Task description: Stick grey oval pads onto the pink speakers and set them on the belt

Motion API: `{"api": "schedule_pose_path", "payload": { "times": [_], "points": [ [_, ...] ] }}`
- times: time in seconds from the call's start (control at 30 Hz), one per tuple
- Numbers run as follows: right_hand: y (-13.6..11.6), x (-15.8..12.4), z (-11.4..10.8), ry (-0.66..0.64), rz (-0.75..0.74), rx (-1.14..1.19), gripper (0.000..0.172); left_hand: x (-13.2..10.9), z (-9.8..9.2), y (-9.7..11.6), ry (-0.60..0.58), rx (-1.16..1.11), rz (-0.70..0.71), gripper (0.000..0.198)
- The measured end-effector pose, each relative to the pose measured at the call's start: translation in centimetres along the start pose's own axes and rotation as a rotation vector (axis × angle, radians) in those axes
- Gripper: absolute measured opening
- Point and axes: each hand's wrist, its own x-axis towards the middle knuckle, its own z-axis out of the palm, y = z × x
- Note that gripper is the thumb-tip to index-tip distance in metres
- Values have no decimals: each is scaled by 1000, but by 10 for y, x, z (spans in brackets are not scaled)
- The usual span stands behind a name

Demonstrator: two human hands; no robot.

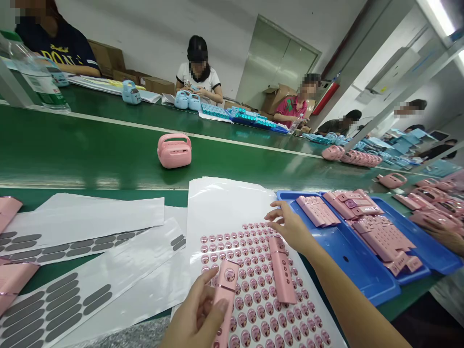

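My left hand point(198, 311) grips a long pink plastic panel point(225, 297), which has a round picture sticker at its top end. A second pink panel point(282, 270) with a column of small round marks lies on the sticker sheet point(224, 208). That white sheet carries many rows of round pink picture stickers point(255, 333). At the sheet's upper right, my right hand point(286, 224) hovers over the top rows of stickers, its fingers bent and apart. I see nothing held in it.
Blue trays point(337, 261) with pink panels point(380, 237) stand at right. At left lie sheets of grey oval stickers point(65, 304). A pink handled case point(174, 151) sits on the green conveyor belt point(108, 150). Several co-workers sit opposite; a co-worker's hand point(440, 237) is at far right.
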Motion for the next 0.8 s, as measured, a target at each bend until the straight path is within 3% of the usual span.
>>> {"api": "schedule_pose_path", "payload": {
  "times": [0.13, 0.3, 0.43, 0.5, 0.6, 0.7, 0.8],
  "points": [
    [38, 22, 1, -79, -43, -88, 25, 18, 36, -4, -111, 357, 193, 69],
    [52, 25, 8, -27, -60, -140, 27, 44, 87, 0, -136, 806, 383, 64],
    [60, 29, 2, 4, -63, -179, 26, 50, 93, 11, -143, 1067, 416, 61],
    [64, 33, 0, -9, -71, -194, 26, 44, 76, 18, -146, 1113, 435, 62],
    [68, 43, -2, -52, -95, -200, 26, 30, 20, 28, -5, 1294, 506, 50],
    [71, 53, -5, -134, -141, -164, 23, 9, -62, 31, 491, 1605, 568, 44],
    [74, 61, -10, -212, -186, -94, 21, -18, -137, 25, 1031, 1882, 348, 46]
  ]
}}
